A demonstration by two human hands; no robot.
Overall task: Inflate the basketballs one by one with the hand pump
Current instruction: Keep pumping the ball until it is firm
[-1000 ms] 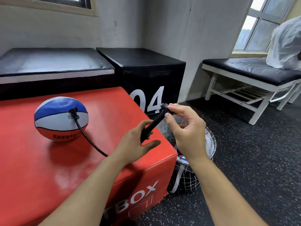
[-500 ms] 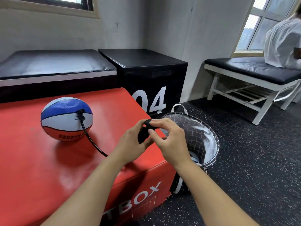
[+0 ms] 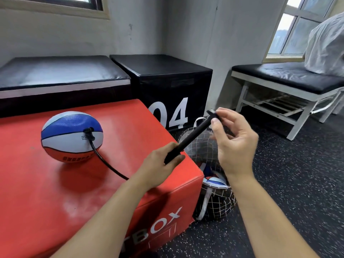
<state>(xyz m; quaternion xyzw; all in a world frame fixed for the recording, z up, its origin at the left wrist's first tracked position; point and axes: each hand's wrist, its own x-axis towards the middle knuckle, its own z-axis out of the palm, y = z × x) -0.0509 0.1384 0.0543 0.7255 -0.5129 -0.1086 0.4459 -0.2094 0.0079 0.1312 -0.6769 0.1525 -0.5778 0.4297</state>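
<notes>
A soft, part-flat blue, white and orange basketball [image 3: 71,135] lies on the red box [image 3: 55,192]. A black hose [image 3: 104,161] runs from its valve to the black hand pump [image 3: 191,138]. My left hand [image 3: 158,164] grips the pump's barrel at the box's right edge. My right hand [image 3: 234,142] pinches the T-handle at the top, with the plunger rod pulled far out and slanting up to the right.
A checked mesh basket [image 3: 214,205] with more balls stands on the floor against the red box. Behind are a black box marked 04 [image 3: 167,81], a padded black platform [image 3: 55,73], and a white bench [image 3: 290,84] with a person in white seated at its right end.
The plunger was out a second ago, pushed fully in half a second ago, and is drawn out again now. My right hand has risen up and to the right.
</notes>
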